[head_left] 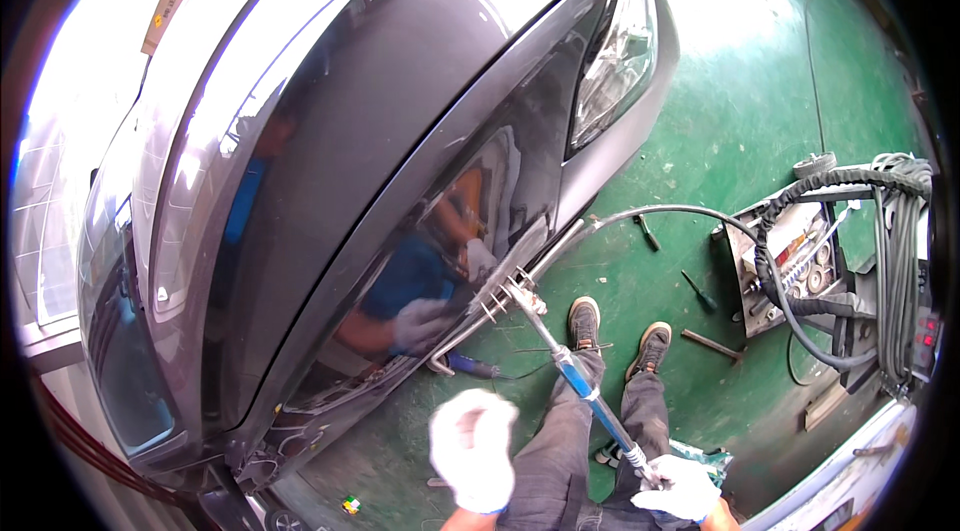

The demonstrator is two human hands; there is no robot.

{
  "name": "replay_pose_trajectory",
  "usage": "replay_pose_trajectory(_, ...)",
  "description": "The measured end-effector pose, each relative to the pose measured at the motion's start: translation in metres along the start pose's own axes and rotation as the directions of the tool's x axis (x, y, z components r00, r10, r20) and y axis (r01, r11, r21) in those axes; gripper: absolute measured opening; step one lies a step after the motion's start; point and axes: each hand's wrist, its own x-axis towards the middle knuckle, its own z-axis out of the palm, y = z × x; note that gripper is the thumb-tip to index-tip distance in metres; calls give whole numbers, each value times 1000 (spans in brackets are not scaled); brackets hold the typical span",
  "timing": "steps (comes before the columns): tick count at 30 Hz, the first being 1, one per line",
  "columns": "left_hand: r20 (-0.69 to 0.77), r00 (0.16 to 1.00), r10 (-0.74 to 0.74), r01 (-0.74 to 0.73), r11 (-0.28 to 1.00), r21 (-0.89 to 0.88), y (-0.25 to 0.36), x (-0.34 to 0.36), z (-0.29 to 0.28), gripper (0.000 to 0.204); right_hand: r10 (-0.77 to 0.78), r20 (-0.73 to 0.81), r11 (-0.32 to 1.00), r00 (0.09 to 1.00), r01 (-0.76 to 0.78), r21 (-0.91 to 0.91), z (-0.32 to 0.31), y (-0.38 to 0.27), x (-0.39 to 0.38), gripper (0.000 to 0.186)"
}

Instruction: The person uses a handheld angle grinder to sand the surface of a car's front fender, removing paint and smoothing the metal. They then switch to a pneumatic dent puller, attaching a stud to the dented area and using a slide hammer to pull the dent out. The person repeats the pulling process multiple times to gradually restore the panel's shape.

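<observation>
A dent puller (575, 373) with a chrome rod and blue sleeve slants from the car toward my legs. Its lower end is in my right hand (682, 489), which wears a white glove and is closed round it. At the upper end, a row of metal claws (495, 303) lies against the lower edge of the dark grey fender (510, 156); exactly how they meet the panel is unclear. My left hand (472, 451), also gloved in white, hovers apart from the puller, near the fender's lower edge. Glare and blur hide its fingers, and nothing shows in it.
A wheeled cart (745, 276) at the right carries tools and coiled grey cables (898, 261). A thick black cable (680, 211) arches from it toward the car. On the green floor lie a screwdriver (700, 291), a metal bar (712, 344) and a blue-handled tool (472, 366).
</observation>
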Motion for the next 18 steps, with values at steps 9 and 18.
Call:
replay_pose_trajectory(9,575,704,-417,703,523,-482,27,74,103,29,202,121,943,972,-227,243,-31,-6,-21,47)
replay_pose_trajectory(18,390,812,-434,583,588,-560,35,63,125,26,150,91,985,985,-141,-97,-68,-63,20,57)
